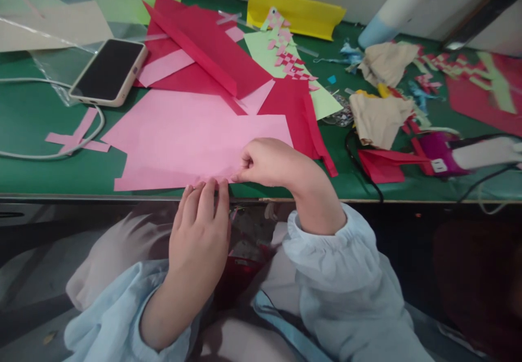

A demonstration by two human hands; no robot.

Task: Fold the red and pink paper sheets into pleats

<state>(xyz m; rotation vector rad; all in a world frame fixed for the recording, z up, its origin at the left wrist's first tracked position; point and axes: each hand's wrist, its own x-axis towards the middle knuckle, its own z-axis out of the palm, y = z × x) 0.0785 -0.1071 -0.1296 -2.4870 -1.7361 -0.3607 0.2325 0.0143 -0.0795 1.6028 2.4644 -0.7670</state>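
The left hand (199, 231) lies flat at the table's near edge, fingers straight and together, their tips pressing down the near border of the pink sheet (191, 139). Just beside it, the right hand (267, 162) is curled, thumb and forefinger pinched together on the same near border of that sheet. Both wrists come out of pale blue sleeves (346, 286).

The pink sheet lies flat on the green table (24, 117), its near border reaching close to the table's edge, its far part tucked under red paper (204, 47). More red paper (297, 112) lies right of the pink sheet, just beyond the right hand.

To the left, pink strips (77, 136) lie crossed on the table, with a white cable (49, 153) looping over them. Farther back on the left rests a phone (109, 71), screen dark, on clear plastic.

To the right, a red folded piece (379, 165) sits near a magenta tool (440, 153), with black cables running by it. Beyond are two beige cloths (379, 117) and scraps of paper.

Farther back, a pale green sheet (265, 49) carries a woven pink-and-red strip (285, 52). Behind it, against the wall, a folded yellow sheet (293, 11) stands. At the far right lies a red sheet (485, 95) with green bands.
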